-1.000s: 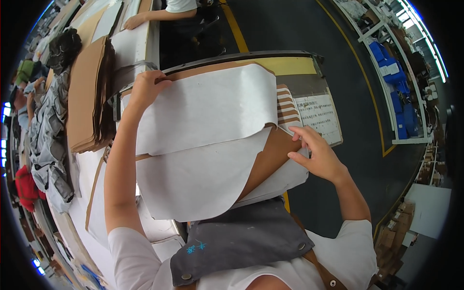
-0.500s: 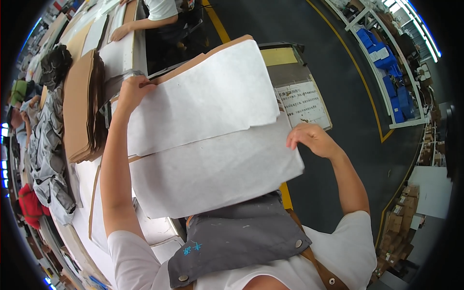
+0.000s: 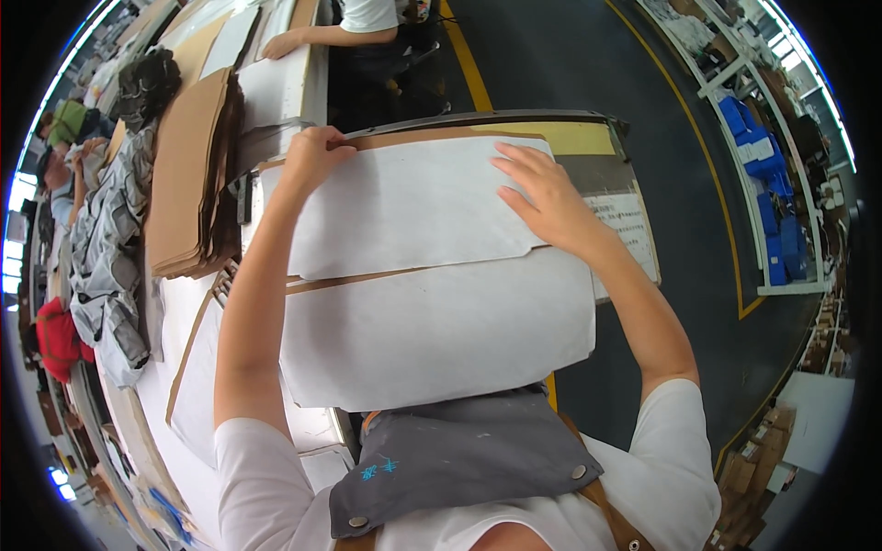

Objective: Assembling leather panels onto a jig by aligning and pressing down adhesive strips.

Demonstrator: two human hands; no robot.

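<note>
A white sheet (image 3: pixel 413 204) with a brown layer along its far edge lies over a second white sheet (image 3: pixel 441 331) in front of me. A thin brown strip shows between the two. My left hand (image 3: pixel 317 158) pinches the upper sheet's far left edge between thumb and fingers. Over that sheet's right end is my right hand (image 3: pixel 542 195), fingers apart and holding nothing; whether its fingertips touch the surface I cannot tell. The lower sheet reaches back to my grey apron (image 3: pixel 469 450).
A stack of brown card sheets (image 3: pixel 190 174) stands left, beside crumpled grey cloth (image 3: pixel 115 257). Beyond my hands are a yellow panel (image 3: pixel 574 138) and a printed notice (image 3: pixel 634 230). A co-worker's arm (image 3: pixel 317 37) rests at the far table. Shelving with blue bins (image 3: pixel 758 151) stands right.
My right hand has moved from the lower sheet's right edge up and inward over the upper sheet. Both sheets now sit straighter, their right ends lower in view.
</note>
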